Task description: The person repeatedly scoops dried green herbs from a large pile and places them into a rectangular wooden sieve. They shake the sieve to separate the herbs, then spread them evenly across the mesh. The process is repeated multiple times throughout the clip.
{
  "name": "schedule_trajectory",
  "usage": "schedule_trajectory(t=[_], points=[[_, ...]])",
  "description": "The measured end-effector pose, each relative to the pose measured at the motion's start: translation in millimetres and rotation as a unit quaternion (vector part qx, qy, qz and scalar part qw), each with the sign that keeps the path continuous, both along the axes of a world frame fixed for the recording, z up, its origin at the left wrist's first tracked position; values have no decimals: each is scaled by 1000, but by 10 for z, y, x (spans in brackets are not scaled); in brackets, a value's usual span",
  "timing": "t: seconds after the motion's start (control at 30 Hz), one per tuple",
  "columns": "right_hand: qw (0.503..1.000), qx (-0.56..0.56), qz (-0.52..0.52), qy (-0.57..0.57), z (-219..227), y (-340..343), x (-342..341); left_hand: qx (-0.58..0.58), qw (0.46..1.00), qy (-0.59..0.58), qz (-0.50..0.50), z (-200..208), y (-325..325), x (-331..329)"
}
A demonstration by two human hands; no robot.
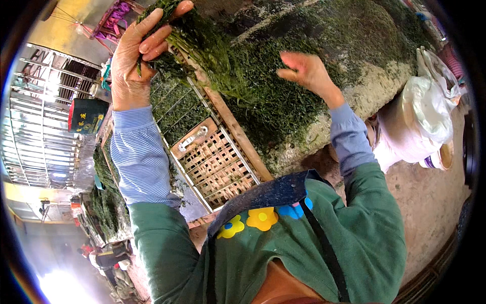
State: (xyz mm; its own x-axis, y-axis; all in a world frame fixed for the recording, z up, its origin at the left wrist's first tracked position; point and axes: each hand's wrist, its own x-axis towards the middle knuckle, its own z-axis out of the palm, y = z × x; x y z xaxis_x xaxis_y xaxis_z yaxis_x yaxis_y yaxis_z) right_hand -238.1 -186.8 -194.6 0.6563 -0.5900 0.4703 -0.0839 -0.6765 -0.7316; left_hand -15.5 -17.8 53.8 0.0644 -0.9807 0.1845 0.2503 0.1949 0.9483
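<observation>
The left hand (132,63), raised at upper left, has its fingers curled around a bunch of green strands (205,58), which trail rightward from it over the large dark-green heap (283,99). The right hand (309,73) is well apart from the left, above the heap's right part, with its fingers bent and blurred; whether it pinches anything cannot be told. Both wrists wear blue cuffs, the left one plainly striped, below a green top (354,218); yellow, orange and blue flower shapes show at the chest beside a dark apron edge (263,195). Between the arms, a metal-barred frame holds a woven slatted panel (217,167) and a wooden board with a metal handle (194,138), more greenery lying beyond the board. A wooden strip (240,142) runs along the frame, next to the heap, whose near edge shows pale stone (367,96). On the right stand white plastic bags (428,114). On the left, near pale metal bars (43,121), hangs a dark green bag (83,109) with a red edge, bearing a row of yellow characters.
</observation>
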Motion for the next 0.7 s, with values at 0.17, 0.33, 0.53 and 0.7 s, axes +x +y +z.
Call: schedule_trajectory(t=[0.17,0.33,0.53,0.7], points=[[978,-127,33,-163,660,510,914,-9,1000,11,6,101,-104,187],[964,225,140,-7,-259,594,1377,-71,996,59,-6,616,269,595],[987,152,-42,30,-585,66,701,73,949,-106,287,-365,339,218],[981,-122,6,150,869,612,749,259,913,204,240,-1446,298,-528]])
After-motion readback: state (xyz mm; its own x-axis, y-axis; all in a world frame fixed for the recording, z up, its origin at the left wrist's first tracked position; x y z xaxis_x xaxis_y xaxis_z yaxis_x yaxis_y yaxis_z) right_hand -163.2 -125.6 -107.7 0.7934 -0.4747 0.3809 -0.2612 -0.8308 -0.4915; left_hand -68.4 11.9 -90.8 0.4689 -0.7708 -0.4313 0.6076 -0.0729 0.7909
